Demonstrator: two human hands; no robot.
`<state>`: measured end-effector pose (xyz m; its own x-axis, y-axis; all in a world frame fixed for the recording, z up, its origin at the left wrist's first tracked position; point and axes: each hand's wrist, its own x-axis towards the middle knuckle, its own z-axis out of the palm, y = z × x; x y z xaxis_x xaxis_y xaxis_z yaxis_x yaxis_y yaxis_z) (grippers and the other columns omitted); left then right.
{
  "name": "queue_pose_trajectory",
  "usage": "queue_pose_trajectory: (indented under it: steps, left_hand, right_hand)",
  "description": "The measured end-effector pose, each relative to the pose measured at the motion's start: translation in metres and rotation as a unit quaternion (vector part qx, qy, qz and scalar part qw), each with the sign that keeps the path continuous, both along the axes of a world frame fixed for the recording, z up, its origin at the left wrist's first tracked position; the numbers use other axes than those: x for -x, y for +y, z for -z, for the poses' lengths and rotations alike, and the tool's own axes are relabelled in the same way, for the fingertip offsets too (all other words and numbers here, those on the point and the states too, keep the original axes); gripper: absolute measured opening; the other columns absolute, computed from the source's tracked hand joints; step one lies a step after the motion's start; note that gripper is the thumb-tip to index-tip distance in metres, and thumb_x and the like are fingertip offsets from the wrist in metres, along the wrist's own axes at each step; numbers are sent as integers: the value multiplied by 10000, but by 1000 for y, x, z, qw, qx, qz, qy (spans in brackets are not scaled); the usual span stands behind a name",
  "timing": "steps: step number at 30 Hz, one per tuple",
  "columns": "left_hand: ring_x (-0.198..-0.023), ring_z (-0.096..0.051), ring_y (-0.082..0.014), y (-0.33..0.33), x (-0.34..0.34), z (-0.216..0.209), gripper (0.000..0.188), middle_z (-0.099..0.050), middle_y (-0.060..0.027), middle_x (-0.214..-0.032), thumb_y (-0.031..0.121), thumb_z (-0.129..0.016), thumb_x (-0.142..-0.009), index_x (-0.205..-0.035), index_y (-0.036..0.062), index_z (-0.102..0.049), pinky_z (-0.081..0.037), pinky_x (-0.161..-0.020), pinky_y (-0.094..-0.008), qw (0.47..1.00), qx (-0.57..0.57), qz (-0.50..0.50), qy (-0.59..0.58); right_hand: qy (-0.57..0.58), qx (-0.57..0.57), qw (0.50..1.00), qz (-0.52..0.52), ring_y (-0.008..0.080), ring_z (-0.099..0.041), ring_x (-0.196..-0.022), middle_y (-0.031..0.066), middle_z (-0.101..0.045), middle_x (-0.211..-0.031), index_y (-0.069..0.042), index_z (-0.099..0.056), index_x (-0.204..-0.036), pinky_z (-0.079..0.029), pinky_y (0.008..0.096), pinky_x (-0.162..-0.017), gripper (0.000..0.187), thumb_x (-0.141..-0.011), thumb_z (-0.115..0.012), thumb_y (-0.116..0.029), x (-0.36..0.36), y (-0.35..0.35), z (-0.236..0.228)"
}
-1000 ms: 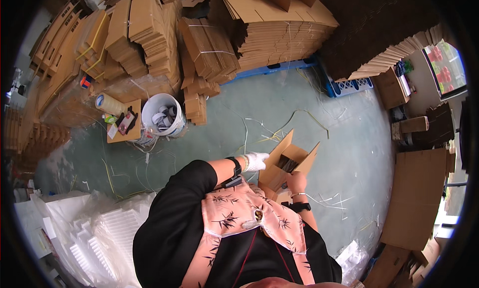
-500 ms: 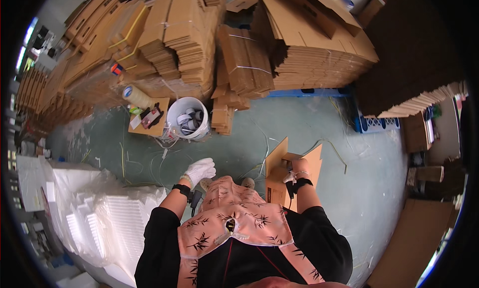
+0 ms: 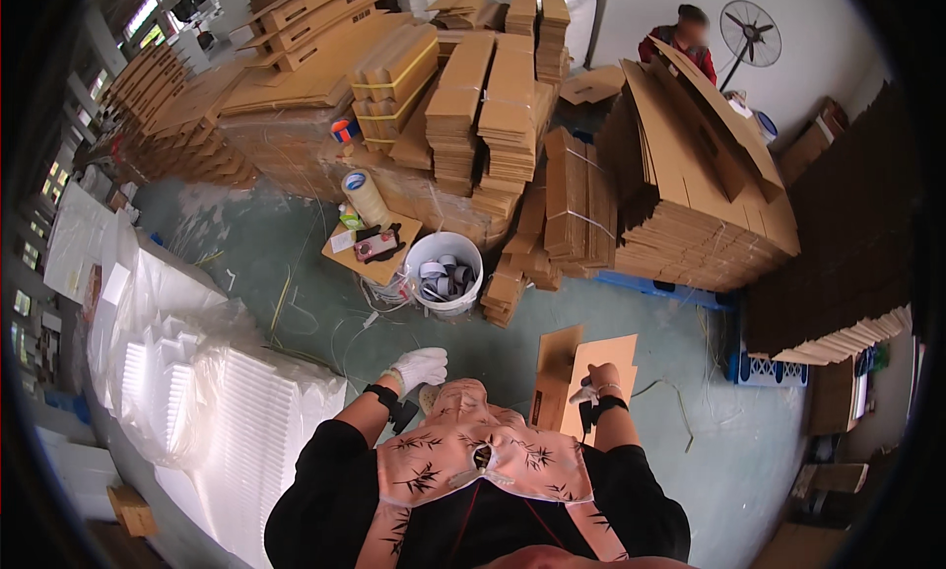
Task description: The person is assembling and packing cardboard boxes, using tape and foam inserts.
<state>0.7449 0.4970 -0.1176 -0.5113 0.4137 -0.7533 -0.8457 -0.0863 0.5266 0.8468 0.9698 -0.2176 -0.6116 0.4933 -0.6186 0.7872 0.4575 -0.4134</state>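
My left hand (image 3: 419, 369) wears a white glove and hovers left of my apron-covered knees. Its fingers are curled together, and nothing shows in them. My right hand (image 3: 601, 384) is closed in front of a brown cardboard box (image 3: 559, 372) whose upper flaps stand up. A small pale thing lies by its fingers, too blurred to name. The box stands to the right of my knees, its lower part partly hidden by my right hand and apron. Each wrist carries a black strap.
Foam sheets (image 3: 232, 411) in clear plastic stand at left. Ahead are a white bucket (image 3: 474, 299) holding tape rolls and a small stand (image 3: 386, 267) with tape and a phone. Stacked flat cartons (image 3: 700, 200) line the back, where another person (image 3: 696, 49) stands. Loose straps lie about the floor.
My view has tilted up and shifted left, bringing the other person and a fan into sight. My right hand has risen from inside the box's opening to beside its right flap.
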Motion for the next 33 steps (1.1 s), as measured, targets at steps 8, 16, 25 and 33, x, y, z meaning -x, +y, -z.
queue_pose_trajectory:
  steps: [8,16,25,33]
  left_hand:
    - [-828,-637,-268,11,2,46,303,-642,-136,-936,134,-596,-903,-1191,47,-561,-538,-704,-403,978,64,153,129]
    - [-661,-547,-164,47,5,-17,304,-563,-54,-761,66,-585,-904,-1201,27,-532,-430,-577,-292,998,-46,35,-11]
    - [-915,-646,-209,93,-9,-73,416,-638,-142,-1094,123,-618,-912,-1287,-26,-514,-534,-807,-306,985,-26,133,106]
    - [-848,-650,-196,23,-12,-55,398,-653,-128,-997,132,-638,-897,-1252,-18,-540,-540,-755,-305,992,-5,111,64]
  right_hand:
    - [-74,-58,973,-210,388,-635,-956,248,-659,-979,8,-706,-897,-503,451,-845,422,-778,-595,-381,-36,-52,-21]
    - [45,-10,976,-214,369,-655,-777,213,-669,-792,-25,-711,-763,-508,457,-717,424,-816,-556,-416,-63,-25,-54]
    - [139,-9,986,-88,276,-616,-548,133,-621,-598,4,-659,-756,-477,374,-555,349,-851,-590,-324,-32,-49,-195]
    - [121,-6,989,-82,209,-609,-525,95,-619,-591,6,-638,-724,-470,338,-525,329,-853,-590,-293,-72,-60,-186]
